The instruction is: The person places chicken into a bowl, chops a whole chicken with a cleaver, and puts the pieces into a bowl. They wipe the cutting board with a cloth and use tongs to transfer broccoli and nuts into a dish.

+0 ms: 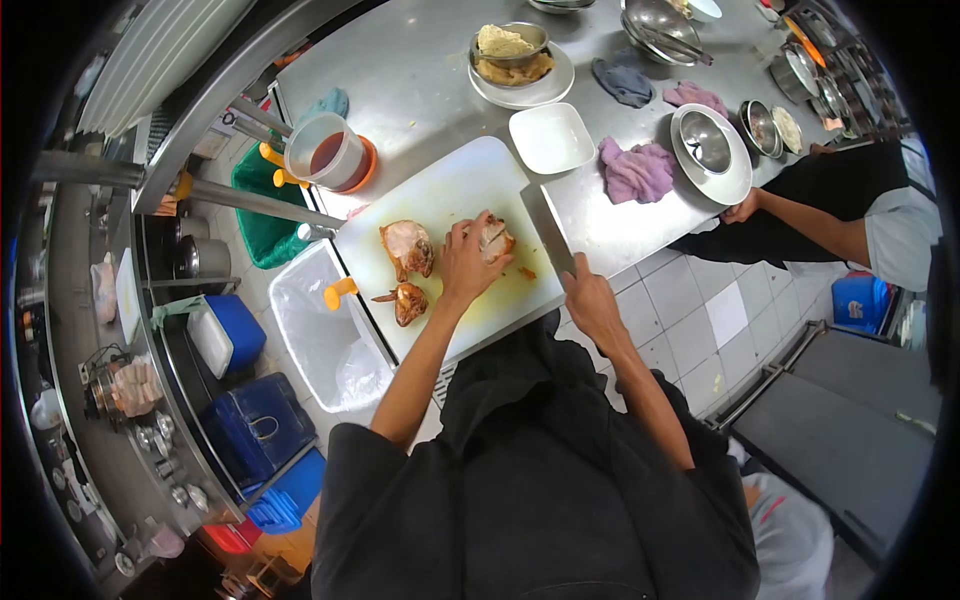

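On the white cutting board (480, 165), my left hand (468, 262) rests with bent fingers over a piece of roast chicken (497, 238), holding it against the board. My right hand (592, 303) grips the handle of a cleaver (545, 222), its broad blade beside the board's right edge and apart from the chicken. Left of my left hand lie a larger browned chicken piece (407, 246) with pale flesh upward and a smaller browned piece (408, 304). A small brown scrap (527, 272) and yellowish juice are on the board near my left hand.
A tub of reddish liquid (318, 155) stands beyond the board's left corner. A white square dish (552, 138), purple cloth (637, 170) and plate with a bowl (745, 180) sit rightward. A lined bin (320, 330) is below left. Another person's hand (742, 207) is at the right.
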